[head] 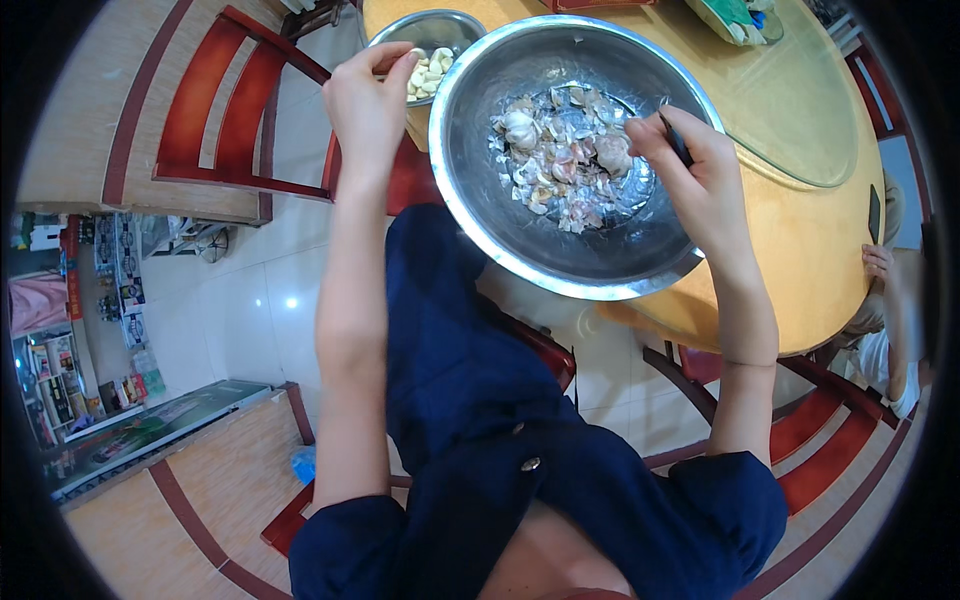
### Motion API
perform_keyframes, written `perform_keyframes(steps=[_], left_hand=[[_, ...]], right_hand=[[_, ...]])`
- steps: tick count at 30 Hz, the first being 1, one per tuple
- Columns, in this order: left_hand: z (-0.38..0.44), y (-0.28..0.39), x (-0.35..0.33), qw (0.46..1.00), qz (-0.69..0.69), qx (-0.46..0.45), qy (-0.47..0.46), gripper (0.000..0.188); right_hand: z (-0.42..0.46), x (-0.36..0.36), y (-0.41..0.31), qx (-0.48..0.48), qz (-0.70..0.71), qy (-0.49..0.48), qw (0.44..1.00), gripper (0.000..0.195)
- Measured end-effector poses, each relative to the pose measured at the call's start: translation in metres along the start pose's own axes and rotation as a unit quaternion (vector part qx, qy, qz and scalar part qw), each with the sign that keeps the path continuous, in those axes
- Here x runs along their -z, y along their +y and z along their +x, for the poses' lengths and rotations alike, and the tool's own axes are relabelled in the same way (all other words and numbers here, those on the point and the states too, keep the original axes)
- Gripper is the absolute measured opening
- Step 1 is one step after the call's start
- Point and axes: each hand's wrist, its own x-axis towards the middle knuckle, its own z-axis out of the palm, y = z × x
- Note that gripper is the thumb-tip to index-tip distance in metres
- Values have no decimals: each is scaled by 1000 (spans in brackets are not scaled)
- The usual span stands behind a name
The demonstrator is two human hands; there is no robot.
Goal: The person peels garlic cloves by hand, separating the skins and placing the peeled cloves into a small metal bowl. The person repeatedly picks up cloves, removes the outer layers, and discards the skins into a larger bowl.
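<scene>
A large stainless steel basin sits tilted at the table's edge, with garlic skins, loose unpeeled cloves and whole garlic bulbs inside. Over the basin's right side is my right hand, closed around a small dark-handled tool, probably a knife; its blade is hard to see. My left hand is above the near edge of a smaller metal bowl of peeled garlic cloves. Its thumb and forefinger come close together at the cloves; whether a clove is between them I cannot tell.
The round table has a yellow cover and a glass turntable. A green and white bag and a red box lie at the back. Another person's hand is at the right edge, near a phone-like object. Red wooden chairs stand around.
</scene>
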Motion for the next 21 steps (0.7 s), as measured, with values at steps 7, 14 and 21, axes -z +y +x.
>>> perform_keyframes(steps=[7, 14, 21], left_hand=[[12, -3, -18, 984, 152, -40, -88, 21], [-37, 67, -45, 891, 21, -220, -397, 35], [-51, 79, -59, 870, 113, -199, -437, 28]], right_hand=[[5, 2, 16, 19, -23, 33, 999, 15], [8, 4, 14, 31, -56, 23, 998, 11], [9, 2, 23, 6, -46, 29, 999, 13]])
